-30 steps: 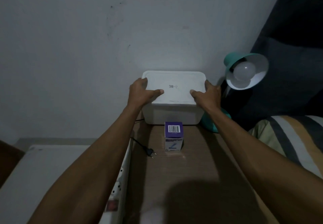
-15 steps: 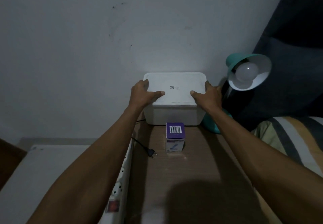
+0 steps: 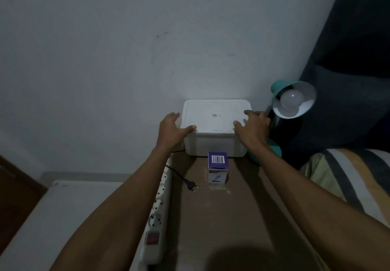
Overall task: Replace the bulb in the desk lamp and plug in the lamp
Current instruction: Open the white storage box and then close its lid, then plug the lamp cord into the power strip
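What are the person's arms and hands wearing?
Nothing that shows. Both forearms are bare as far as the picture reaches, with no sleeves in view. The left hand and the right hand have no gloves, and no watch, bracelet or ring can be seen. The light is dim, so tiny things could be missed.

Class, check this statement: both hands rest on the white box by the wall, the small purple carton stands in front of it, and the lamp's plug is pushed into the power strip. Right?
Not quite. The head view shows the plug lying loose on the table, beside the power strip, not in it. Both hands, left hand and right hand, do rest on the white box, with the purple carton in front.
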